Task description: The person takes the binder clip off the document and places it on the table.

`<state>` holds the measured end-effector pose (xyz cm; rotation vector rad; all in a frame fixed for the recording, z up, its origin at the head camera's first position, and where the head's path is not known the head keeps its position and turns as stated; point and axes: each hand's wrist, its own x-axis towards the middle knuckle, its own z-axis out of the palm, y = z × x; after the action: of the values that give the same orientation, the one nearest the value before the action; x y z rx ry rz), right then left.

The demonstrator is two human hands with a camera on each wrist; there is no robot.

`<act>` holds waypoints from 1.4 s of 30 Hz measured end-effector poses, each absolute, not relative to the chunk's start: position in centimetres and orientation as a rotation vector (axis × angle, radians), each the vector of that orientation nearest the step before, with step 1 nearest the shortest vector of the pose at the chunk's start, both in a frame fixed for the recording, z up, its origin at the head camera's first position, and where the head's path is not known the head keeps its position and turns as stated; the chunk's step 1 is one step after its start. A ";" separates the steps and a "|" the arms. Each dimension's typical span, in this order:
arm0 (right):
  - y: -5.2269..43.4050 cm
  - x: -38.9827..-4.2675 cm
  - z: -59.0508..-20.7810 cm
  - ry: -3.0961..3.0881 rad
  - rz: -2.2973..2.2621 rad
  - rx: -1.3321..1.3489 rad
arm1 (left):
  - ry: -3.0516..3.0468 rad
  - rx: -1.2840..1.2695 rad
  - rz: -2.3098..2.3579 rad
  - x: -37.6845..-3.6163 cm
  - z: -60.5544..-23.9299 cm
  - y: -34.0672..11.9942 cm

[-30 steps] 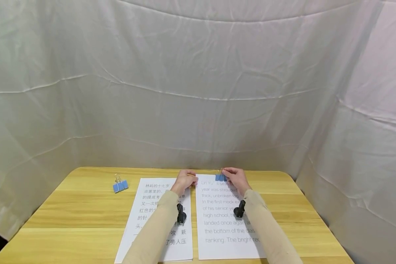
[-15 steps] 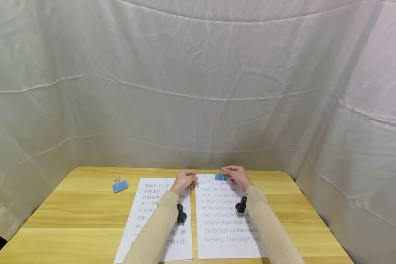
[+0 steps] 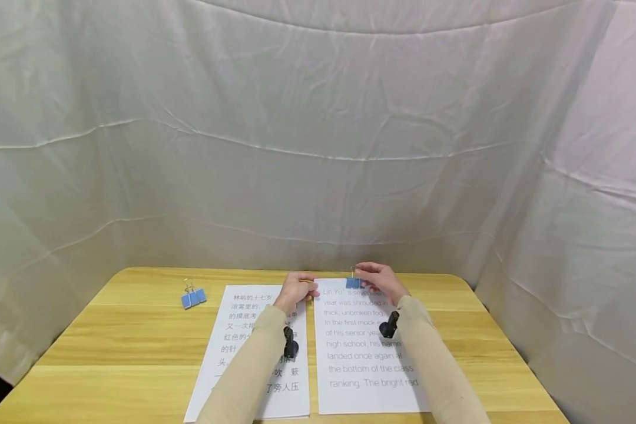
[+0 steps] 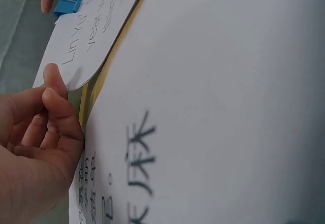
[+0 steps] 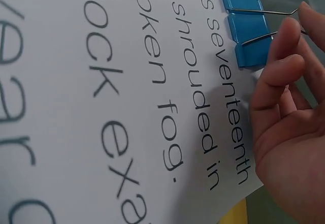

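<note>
Blue binder clip [image 3: 353, 283] clamped on far edge of English sheet [image 3: 368, 347], directly at right hand [image 3: 380, 280] fingertips, wire lever pinched there; left hand [image 3: 295, 288] farther off, loosely curled, thumb and forefinger holding sheet's near-left corner.

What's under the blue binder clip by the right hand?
The blue binder clip sits over the top edge of the English printed sheet, its wire handles at the right hand. How many sheets its jaws clamp is hidden.
</note>
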<state>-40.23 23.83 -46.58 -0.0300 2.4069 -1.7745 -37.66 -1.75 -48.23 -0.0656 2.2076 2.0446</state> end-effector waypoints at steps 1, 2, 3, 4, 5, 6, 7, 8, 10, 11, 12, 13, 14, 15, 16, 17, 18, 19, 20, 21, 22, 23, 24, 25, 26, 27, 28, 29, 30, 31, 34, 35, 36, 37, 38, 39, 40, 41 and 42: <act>23.9 -40.3 -46.6 2.395 -1.780 -0.037 | 2.208 -0.063 2.043 -37.7 -48.2 -1.7; 23.9 -40.3 -46.6 2.383 -1.783 -0.041 | 2.211 -0.058 2.042 -37.7 -48.3 -1.7; 23.9 -40.4 -46.7 2.378 -1.779 -0.056 | 2.210 -0.047 2.045 -37.7 -48.3 -1.7; 23.9 -40.4 -46.6 2.373 -1.777 -0.057 | 2.211 -0.045 2.044 -37.7 -48.3 -1.7; 24.0 -40.4 -46.6 2.366 -1.777 -0.056 | 2.208 -0.046 2.046 -37.7 -48.3 -1.7; 24.0 -40.4 -46.6 2.361 -1.773 -0.063 | 2.208 -0.038 2.052 -37.7 -48.3 -1.7; 24.0 -40.3 -46.5 2.359 -1.768 -0.067 | 2.206 -0.032 2.055 -37.7 -48.3 -1.7; 24.1 -40.3 -46.5 2.358 -1.762 -0.073 | 2.203 -0.027 2.059 -37.6 -48.3 -1.8; 24.1 -40.3 -46.5 2.363 -1.749 -0.078 | 2.200 -0.021 2.064 -37.6 -48.2 -1.8; 24.2 -40.3 -46.5 2.364 -1.744 -0.078 | 2.196 -0.023 2.065 -37.6 -48.2 -1.8; 24.2 -40.3 -46.6 2.369 -1.736 -0.082 | 2.200 -0.018 2.064 -37.6 -48.3 -1.7; 24.3 -40.4 -46.6 2.375 -1.728 -0.085 | 2.198 -0.025 2.060 -37.6 -48.3 -1.8; 24.3 -40.4 -46.6 2.378 -1.723 -0.092 | 2.199 -0.030 2.054 -37.7 -48.3 -1.7; 24.3 -40.3 -46.5 2.383 -1.715 -0.098 | 2.201 -0.035 2.049 -37.7 -48.3 -1.7; 24.3 -40.3 -46.5 2.381 -1.713 -0.101 | 2.199 -0.050 2.040 -37.7 -48.3 -1.7; 24.3 -40.2 -46.5 2.376 -1.712 -0.103 | 2.201 -0.055 2.033 -37.7 -48.3 -1.7; 24.3 -40.2 -46.4 2.374 -1.709 -0.113 | 2.205 -0.053 2.027 -37.7 -48.3 -1.7; 24.3 -40.2 -46.4 2.371 -1.704 -0.129 | 2.206 -0.060 2.021 -37.7 -48.2 -1.7; 24.3 -40.1 -46.3 2.365 -1.704 -0.142 | 2.212 -0.060 2.018 -37.7 -48.2 -1.8; 24.3 -40.1 -46.3 2.359 -1.702 -0.151 | 2.213 -0.062 2.019 -37.6 -48.2 -1.8; 24.3 -40.0 -46.2 2.353 -1.702 -0.158 | 2.217 -0.061 2.021 -37.6 -48.2 -1.8; 24.4 -40.0 -46.2 2.353 -1.699 -0.170 | 2.222 -0.056 2.024 -37.6 -48.2 -1.8; 24.4 -40.0 -46.2 2.350 -1.699 -0.178 | 2.223 -0.057 2.029 -37.6 -48.2 -1.7; 24.4 -40.0 -46.2 2.350 -1.698 -0.183 | 2.222 -0.058 2.033 -37.5 -48.1 -1.7; 24.4 -39.9 -46.2 2.349 -1.699 -0.181 | 2.221 -0.054 2.038 -37.5 -48.1 -1.7; 24.5 -39.9 -46.2 2.347 -1.704 -0.181 | 2.217 -0.054 2.040 -37.5 -48.1 -1.7; 24.5 -39.9 -46.3 2.350 -1.705 -0.187 | 2.216 -0.052 2.039 -37.5 -48.1 -1.6; 24.6 -40.0 -46.4 2.347 -1.711 -0.189 | 2.212 -0.056 2.039 -37.5 -48.1 -1.6; 24.6 -40.0 -46.4 2.342 -1.720 -0.182 | 2.204 -0.061 2.042 -37.5 -48.1 -1.6; 24.6 -40.0 -46.5 2.342 -1.724 -0.183 | 2.202 -0.063 2.042 -37.5 -48.2 -1.6; 24.6 -40.1 -46.7 2.337 -1.745 -0.182 | 2.207 -0.071 2.041 -37.6 -48.3 -1.5; 24.5 -40.2 -46.8 2.340 -1.751 -0.177 | 2.210 -0.075 2.043 -37.6 -48.3 -1.5; 24.5 -40.2 -46.8 2.348 -1.753 -0.173 | 2.216 -0.076 2.041 -37.6 -48.4 -1.5; 24.4 -40.2 -46.8 2.358 -1.754 -0.174 | 2.224 -0.079 2.038 -37.6 -48.3 -1.4; 24.3 -40.3 -46.9 2.366 -1.758 -0.173 | 2.228 -0.083 2.036 -37.5 -48.3 -1.4; 24.3 -40.3 -46.9 2.374 -1.762 -0.170 | 2.235 -0.086 2.032 -37.5 -48.2 -1.4; 24.2 -40.3 -46.8 2.385 -1.763 -0.175 | 2.239 -0.091 2.030 -37.5 -48.1 -1.4; 24.1 -40.4 -46.8 2.396 -1.766 -0.173 | 2.243 -0.098 2.028 -37.5 -48.0 -1.4; 24.0 -40.4 -46.7 2.403 -1.775 -0.174 | 2.247 -0.104 2.026 -37.5 -47.9 -1.3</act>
<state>-40.44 24.05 -46.73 -0.1738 2.4026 -1.7750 -37.47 -1.31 -47.90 -0.1040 2.2473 2.0258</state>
